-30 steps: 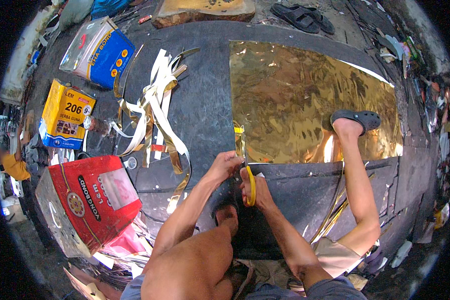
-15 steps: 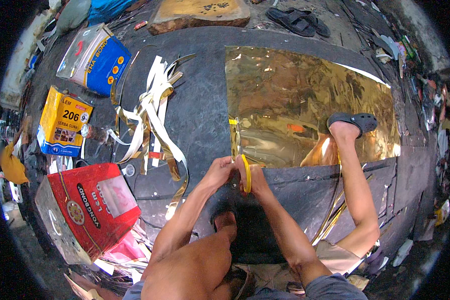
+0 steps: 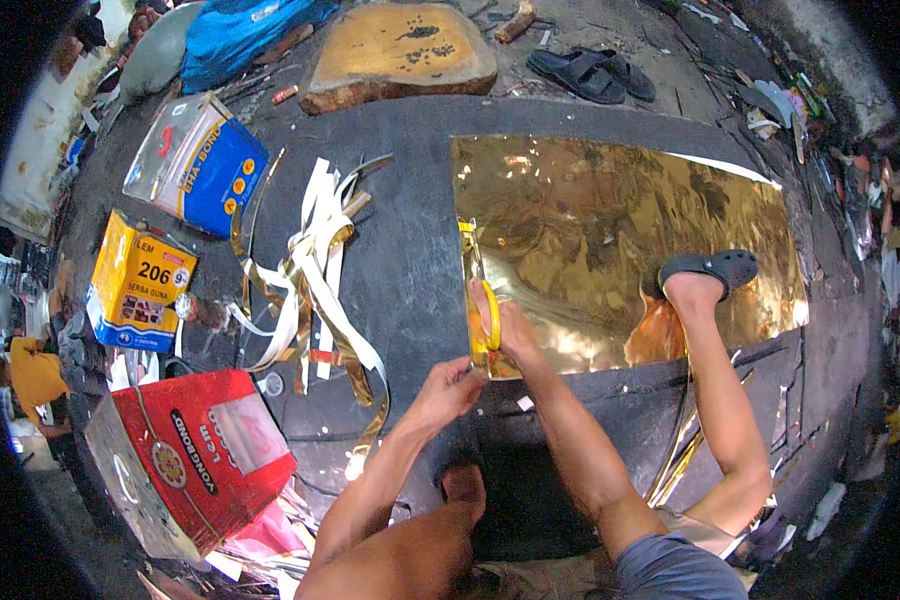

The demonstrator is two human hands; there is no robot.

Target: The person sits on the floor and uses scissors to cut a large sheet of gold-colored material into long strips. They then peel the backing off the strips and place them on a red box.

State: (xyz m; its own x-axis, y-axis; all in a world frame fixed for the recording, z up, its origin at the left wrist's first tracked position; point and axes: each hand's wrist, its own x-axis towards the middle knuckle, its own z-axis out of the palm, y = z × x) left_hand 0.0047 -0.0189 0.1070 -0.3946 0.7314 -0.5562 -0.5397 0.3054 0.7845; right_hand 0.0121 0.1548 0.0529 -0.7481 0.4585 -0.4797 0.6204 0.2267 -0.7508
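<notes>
A large sheet of shiny gold film (image 3: 570, 210) lies on a dark mat. At its left edge my right hand (image 3: 513, 330) grips yellow-handled scissors (image 3: 492, 318), the blades pointing away from me along that edge. My left hand (image 3: 450, 392) is closed in a pinch at the sheet's near left corner, just below the scissors. It seems to hold the end of a narrow gold strip (image 3: 474, 335) beside the blades, though the fingers partly cover it. A foot in a dark clog (image 3: 710, 270) presses on the sheet's right part.
Cut white-and-gold strips (image 3: 315, 250) lie tangled left of the sheet. Farther left stand a blue-and-yellow can (image 3: 220, 170), a yellow can (image 3: 145, 285) and a red can (image 3: 200, 450). A wooden block (image 3: 400, 55) and black sandals (image 3: 590, 75) lie beyond the mat.
My right hand and the scissors have moved farther away along the sheet's left edge, apart from my left hand, which stays near the corner. The view has tilted up.
</notes>
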